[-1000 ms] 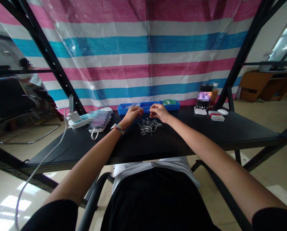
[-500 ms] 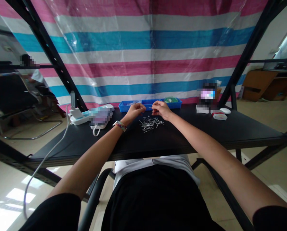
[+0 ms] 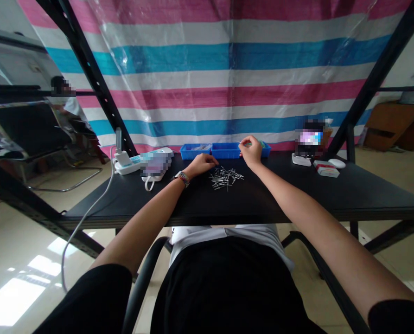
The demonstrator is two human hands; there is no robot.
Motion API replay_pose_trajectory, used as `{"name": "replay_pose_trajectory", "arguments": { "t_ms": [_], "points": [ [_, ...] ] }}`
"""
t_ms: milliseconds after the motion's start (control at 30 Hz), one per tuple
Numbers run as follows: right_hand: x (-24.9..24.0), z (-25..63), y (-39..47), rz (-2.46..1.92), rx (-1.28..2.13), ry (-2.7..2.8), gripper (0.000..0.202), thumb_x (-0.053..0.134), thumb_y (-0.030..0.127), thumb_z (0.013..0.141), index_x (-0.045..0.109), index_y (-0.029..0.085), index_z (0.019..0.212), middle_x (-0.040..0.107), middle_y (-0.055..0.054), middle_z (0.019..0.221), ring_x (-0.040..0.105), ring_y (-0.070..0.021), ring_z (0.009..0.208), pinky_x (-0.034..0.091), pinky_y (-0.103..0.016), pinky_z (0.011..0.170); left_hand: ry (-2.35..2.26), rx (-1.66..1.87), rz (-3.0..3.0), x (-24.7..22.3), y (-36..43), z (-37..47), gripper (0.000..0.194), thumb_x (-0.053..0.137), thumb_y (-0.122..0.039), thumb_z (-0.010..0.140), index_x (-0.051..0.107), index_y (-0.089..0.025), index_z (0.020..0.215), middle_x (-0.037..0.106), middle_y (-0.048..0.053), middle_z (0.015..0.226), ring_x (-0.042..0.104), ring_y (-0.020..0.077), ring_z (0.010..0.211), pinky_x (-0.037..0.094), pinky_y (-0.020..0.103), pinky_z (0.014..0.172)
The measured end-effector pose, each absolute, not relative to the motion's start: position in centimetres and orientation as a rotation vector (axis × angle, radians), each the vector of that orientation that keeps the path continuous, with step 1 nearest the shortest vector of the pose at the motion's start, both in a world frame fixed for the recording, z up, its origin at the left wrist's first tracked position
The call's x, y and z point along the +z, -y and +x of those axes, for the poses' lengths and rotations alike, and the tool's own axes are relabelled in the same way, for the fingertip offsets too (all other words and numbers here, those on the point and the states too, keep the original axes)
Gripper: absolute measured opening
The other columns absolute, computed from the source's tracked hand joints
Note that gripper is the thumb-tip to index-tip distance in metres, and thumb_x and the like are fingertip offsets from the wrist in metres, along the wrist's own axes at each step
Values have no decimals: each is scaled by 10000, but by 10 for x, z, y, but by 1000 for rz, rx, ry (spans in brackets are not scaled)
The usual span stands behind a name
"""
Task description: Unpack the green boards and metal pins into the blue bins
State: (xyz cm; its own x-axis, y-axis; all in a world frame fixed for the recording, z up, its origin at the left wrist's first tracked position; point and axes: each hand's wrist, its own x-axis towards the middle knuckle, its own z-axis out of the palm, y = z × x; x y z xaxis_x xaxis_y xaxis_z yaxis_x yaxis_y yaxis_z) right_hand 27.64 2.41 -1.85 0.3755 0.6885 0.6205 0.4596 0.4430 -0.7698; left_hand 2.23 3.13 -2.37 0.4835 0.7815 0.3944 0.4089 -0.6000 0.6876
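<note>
A loose pile of thin silvery metal pins (image 3: pixel 224 178) lies on the black table. My left hand (image 3: pixel 204 163) rests low at the pile's back left edge, its fingers bent together; whatever is between the fingertips is too small to make out. Over the right part of the blue divided tray (image 3: pixel 224 154) is my right hand (image 3: pixel 251 150), thumb and forefinger pinched on a small thin piece, probably one of the metal pins. Clear plastic bags lie in the tray's left compartment, and green items are partly hidden behind my right hand.
A power strip (image 3: pixel 130 164) with a cable and a blurred device (image 3: pixel 155 168) are at the left. Toward the right stand a lit screen (image 3: pixel 310 138), a red-and-white box (image 3: pixel 327 169) and a white mouse (image 3: pixel 337 163). A person (image 3: pixel 73 105) sits far left.
My hands have moved apart: the right one went up and right over the tray, the left one lowered toward the pile. The camera view has shifted slightly.
</note>
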Motion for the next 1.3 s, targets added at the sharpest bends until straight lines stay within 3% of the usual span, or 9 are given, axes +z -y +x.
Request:
{"name": "replay_pose_trajectory", "arguments": {
  "t_ms": [167,333,633,1033,1200,1300],
  "points": [
    [-23,291,-40,-1312,-93,1485,157,593,114,863,729,193,862,795,-133,1012,743,-291,985,565,-399,967,-989,869,2299,-24,-29,23,134,761,-237,681,852,-211,776,771,38,748,629,185,675,524,304,688],
    [-30,295,-42,-1336,-82,1615,214,600,120,903,798,195,931,818,-131,1111,742,-295,1050,555,-384,972,-973,867,2271,-24,-28,25,77,800,-240,681,827,-208,746,791,47,786,665,193,708,525,303,701],
    [-26,285,-26,-1274,-56,1766,206,600,125,900,795,191,907,792,-103,1031,708,-262,979,531,-384,973,-970,816,2304,-26,-31,24,90,753,-254,698,772,-193,761,758,42,757,638,178,689,482,273,642],
    [-18,261,-1,-1117,93,1828,162,646,94,858,787,171,842,786,-72,943,671,-200,790,538,-344,864,-919,931,2151,-17,-27,24,197,776,-318,718,768,-163,839,705,23,741,592,150,680,465,288,681],
    [-19,251,-1,-1100,548,1685,107,673,176,911,767,185,860,791,-22,852,614,-130,525,524,-279,581,-789,1174,2035,-6,-17,28,311,877,-418,702,723,-170,811,745,47,842,657,174,815,525,323,835],
    [-17,246,1,-1039,817,1592,146,712,254,943,733,192,813,772,-14,791,595,-115,462,496,-249,462,-788,1189,1998,-3,-12,31,414,935,-505,675,726,-170,802,754,56,836,665,184,813,529,333,835]
  ]
}}
